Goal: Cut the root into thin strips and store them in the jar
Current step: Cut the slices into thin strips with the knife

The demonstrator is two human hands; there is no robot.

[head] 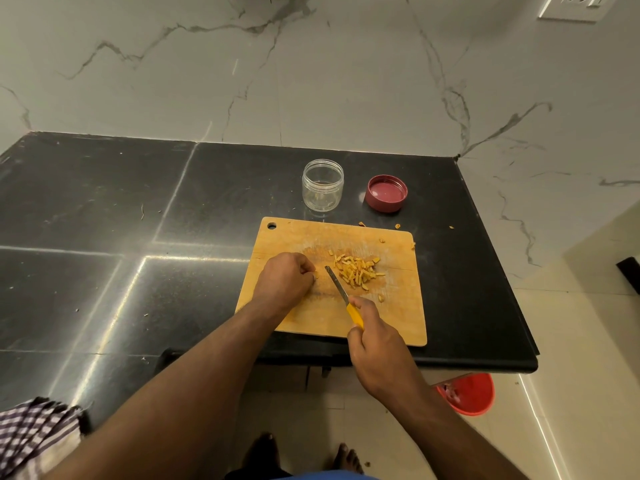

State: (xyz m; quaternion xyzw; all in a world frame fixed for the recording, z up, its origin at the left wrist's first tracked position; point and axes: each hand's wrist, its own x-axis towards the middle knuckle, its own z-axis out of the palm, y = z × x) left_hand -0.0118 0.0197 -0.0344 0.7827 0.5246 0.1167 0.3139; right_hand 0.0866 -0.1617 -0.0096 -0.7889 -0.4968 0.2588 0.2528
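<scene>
Head view shows your rectangular wooden cutting board lying on the black polished stone counter, with the pile of thin yellow root strips gathered on its far right part, just beside the blade, so the cut pieces stay clear of the working spot. Your left hand is curled knuckles-up on the board, fingertips pinched together on a small remaining piece of the root; most of that piece is hidden under your fingers, so how much is left cannot be told. Your right hand is closed around the yellow handle of the small steel-bladed knife, forefinger laid forward toward the blade, which angles away from you and to the left, its tip close to your left fingertips. Both forearms reach in from the near edge, the wrists low.

Beyond the board stands the clear plastic jar, open and seemingly empty, with its dark red screw lid turned upside down just to its right, likely ready for filling. A few stray root bits lie along the board's far edge and on the counter behind it; you will probably want to collect these too.
</scene>
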